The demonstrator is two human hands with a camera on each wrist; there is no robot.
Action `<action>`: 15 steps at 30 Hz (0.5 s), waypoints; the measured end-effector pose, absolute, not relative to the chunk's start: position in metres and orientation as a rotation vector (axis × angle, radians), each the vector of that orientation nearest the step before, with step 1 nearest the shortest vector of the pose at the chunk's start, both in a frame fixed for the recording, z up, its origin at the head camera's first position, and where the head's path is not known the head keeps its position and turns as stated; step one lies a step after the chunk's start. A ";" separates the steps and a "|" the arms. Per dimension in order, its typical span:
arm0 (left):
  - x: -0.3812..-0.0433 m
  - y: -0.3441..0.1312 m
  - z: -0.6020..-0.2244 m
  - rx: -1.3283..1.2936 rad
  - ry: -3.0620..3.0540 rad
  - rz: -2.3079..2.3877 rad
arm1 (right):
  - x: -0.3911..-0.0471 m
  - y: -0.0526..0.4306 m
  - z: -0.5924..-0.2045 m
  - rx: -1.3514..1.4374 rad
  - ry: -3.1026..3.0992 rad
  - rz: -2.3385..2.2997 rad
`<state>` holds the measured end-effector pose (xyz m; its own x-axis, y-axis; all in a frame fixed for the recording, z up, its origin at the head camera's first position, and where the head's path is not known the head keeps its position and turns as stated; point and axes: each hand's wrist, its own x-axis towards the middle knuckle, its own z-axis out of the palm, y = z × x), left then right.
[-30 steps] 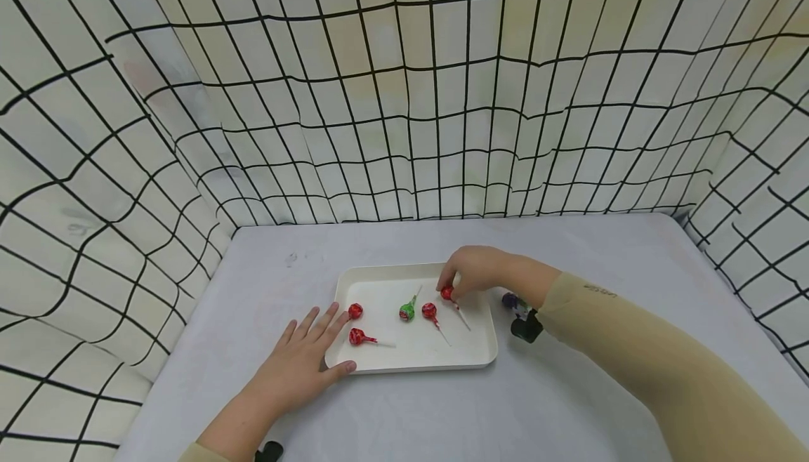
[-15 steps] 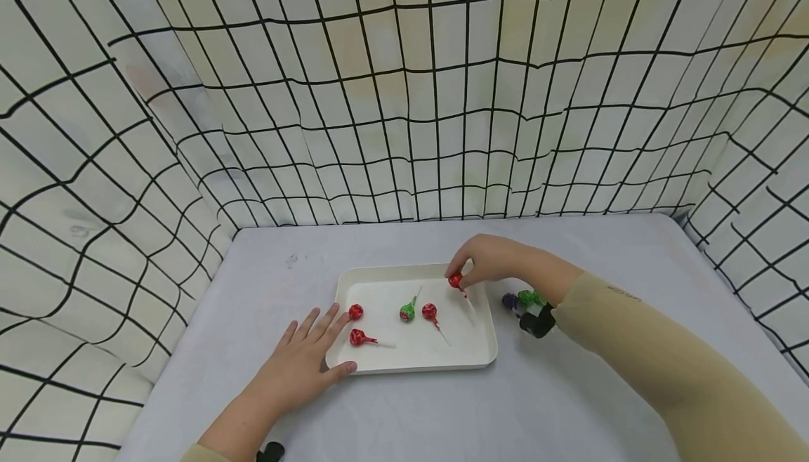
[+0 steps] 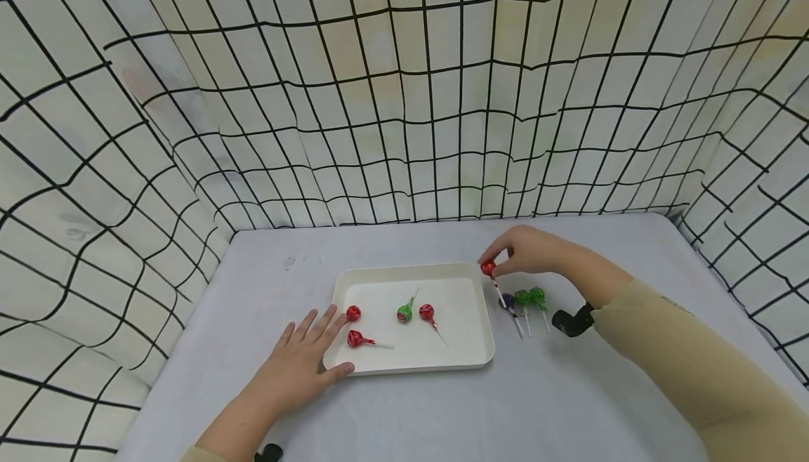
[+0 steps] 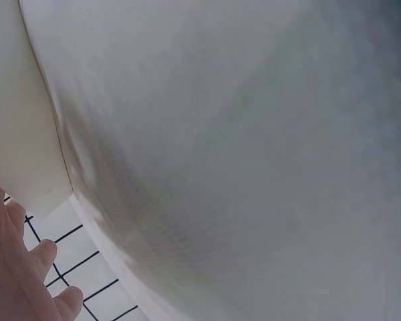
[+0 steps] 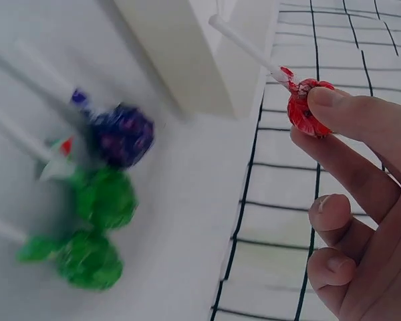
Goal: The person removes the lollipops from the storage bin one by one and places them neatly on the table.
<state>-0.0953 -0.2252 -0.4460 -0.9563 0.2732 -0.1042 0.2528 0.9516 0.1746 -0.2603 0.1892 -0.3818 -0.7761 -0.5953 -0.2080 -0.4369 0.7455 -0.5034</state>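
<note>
The right hand point(image 3: 527, 251) pinches a red lollipop point(image 3: 488, 268) by its wrapped head between thumb and fingertips, lifted just past the white tray's point(image 3: 480, 350) far right corner. Below that hand, a purple lollipop point(image 3: 508, 300) and two green lollipops point(image 3: 531, 298) lie on the table. The left hand point(image 3: 303, 360) rests flat, fingers spread, touching the tray's left edge beside two red lollipops point(image 3: 354, 326).

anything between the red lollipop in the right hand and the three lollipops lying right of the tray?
Nothing visible. The right hand pinches the red lollipop just past the white tray rim, its stick angling down toward the purple lollipop and two green lollipops. Only bare table lies between.
</note>
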 end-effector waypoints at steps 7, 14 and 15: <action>-0.095 -0.226 -0.449 0.399 2.987 0.227 | -0.257 0.228 -0.392 -0.678 2.614 -0.616; -0.096 -0.226 -0.449 0.403 2.988 0.227 | -0.252 0.264 -0.401 -0.591 2.637 -0.619; -0.096 -0.226 -0.449 0.402 2.988 0.227 | -0.251 0.268 -0.401 -0.587 2.638 -0.624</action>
